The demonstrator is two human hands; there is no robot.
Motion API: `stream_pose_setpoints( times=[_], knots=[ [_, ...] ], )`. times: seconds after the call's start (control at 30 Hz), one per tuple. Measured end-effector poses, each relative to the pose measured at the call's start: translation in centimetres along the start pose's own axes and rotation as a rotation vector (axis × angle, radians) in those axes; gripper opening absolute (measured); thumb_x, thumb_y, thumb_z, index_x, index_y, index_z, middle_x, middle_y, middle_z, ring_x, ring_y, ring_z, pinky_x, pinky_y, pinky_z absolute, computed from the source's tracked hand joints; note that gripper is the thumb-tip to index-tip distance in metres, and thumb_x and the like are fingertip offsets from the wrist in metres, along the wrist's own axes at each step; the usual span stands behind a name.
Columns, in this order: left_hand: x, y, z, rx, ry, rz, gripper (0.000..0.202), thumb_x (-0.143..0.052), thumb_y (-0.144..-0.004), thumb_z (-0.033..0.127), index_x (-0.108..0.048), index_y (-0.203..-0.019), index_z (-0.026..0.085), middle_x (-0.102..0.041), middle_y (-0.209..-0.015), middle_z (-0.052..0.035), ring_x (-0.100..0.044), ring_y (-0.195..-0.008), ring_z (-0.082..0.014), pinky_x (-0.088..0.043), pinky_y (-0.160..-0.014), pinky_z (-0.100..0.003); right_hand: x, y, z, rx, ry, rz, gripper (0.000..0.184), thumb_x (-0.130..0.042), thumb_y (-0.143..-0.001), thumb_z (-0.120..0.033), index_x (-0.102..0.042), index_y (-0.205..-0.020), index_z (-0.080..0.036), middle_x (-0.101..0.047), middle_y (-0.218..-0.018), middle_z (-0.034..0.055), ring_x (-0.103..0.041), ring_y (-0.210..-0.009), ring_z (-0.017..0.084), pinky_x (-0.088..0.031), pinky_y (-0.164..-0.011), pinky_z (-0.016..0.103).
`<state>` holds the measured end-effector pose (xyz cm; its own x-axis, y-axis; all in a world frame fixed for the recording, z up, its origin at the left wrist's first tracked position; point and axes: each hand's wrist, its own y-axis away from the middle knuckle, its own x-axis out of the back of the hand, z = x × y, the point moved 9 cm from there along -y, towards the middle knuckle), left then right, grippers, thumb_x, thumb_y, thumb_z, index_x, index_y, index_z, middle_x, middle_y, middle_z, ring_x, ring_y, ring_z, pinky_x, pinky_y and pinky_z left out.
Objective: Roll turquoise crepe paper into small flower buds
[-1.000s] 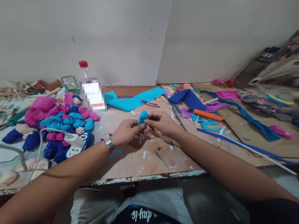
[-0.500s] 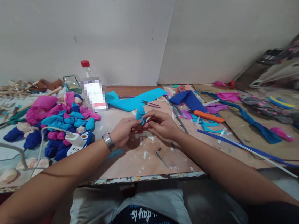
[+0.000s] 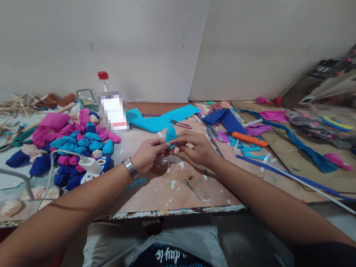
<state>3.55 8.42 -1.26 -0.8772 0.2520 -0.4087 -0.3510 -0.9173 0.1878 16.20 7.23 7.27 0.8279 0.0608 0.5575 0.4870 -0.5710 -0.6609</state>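
Note:
A small light blue cloth bud point(image 3: 169, 134) is pinched between both hands above the wooden table point(image 3: 176, 183). My left hand point(image 3: 148, 153), with a metal watch on its wrist, grips the bud's base from the left with closed fingers. My right hand point(image 3: 194, 146) pinches it from the right, fingers curled around its lower end. Only the top of the bud shows above the fingertips.
A pile of pink, blue and navy cloth buds point(image 3: 69, 143) lies at the left beside a white glue gun point(image 3: 90, 166). A red-capped bottle point(image 3: 110, 106), light blue cloth point(image 3: 161, 119), small scissors point(image 3: 179, 124), an orange cutter point(image 3: 248, 139) and cloth strips lie behind and right.
Both hands have shifted slightly away from me with the bud; the fingers have worked around its base, and the bud looks narrower than a second ago.

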Motion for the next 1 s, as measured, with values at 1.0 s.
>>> stream_pose_setpoints(
  times=[1.0],
  knots=[
    [-1.0, 1.0, 2.4, -0.350, -0.587, -0.016, 0.019, -0.071, -0.084, 0.032, -0.070, -0.093, 0.016, -0.074, -0.090, -0.0060, -0.065, -0.076, -0.0153, -0.050, -0.072, -0.028, -2.6, 1.9, 5.1, -0.679, -0.529, -0.042, 0.037, -0.081, -0.066, -0.030, -0.071, -0.100, -0.019, -0.066, -0.077, -0.0008, -0.058, -0.067, 0.014, -0.047, -0.063, 0.028]
  ],
)
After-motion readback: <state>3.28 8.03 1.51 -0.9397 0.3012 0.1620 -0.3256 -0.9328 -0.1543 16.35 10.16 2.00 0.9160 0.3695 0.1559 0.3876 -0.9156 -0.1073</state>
